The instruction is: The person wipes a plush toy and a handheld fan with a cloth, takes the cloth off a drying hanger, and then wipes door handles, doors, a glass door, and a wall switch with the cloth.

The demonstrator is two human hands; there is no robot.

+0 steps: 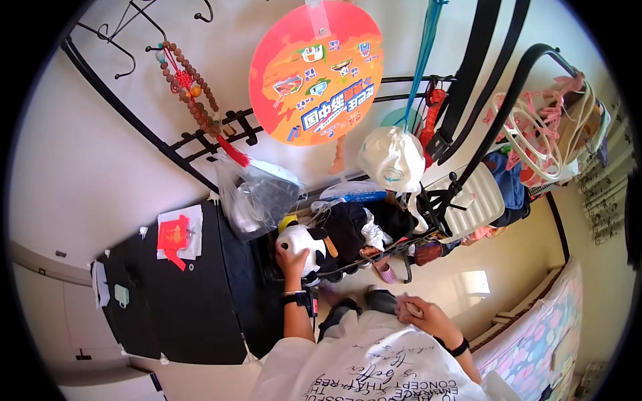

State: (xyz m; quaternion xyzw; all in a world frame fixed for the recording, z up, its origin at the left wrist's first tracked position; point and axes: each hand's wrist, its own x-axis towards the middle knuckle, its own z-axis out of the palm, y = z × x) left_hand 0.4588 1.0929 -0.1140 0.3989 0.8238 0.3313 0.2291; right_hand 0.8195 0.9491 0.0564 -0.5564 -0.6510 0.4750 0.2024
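My left hand (292,262) grips a black-and-white panda plush toy (304,248) by its near side, at the left end of a rack shelf. Dark clothes (348,230) and a white crumpled cloth (374,232) lie right beside the plush. In front of my body, my right hand (422,315) is closed, and a small pinkish-grey bit shows at its fingers; what it is I cannot make out. Above the plush hangs a clear plastic bag (257,197) with something dark inside.
A round red-orange fan (317,73), a white bag (393,157) and a bead string (194,93) hang from the black metal rack (127,107). On the black table (174,301) lies a red paper item (174,235). A bed (535,321) stands at the right.
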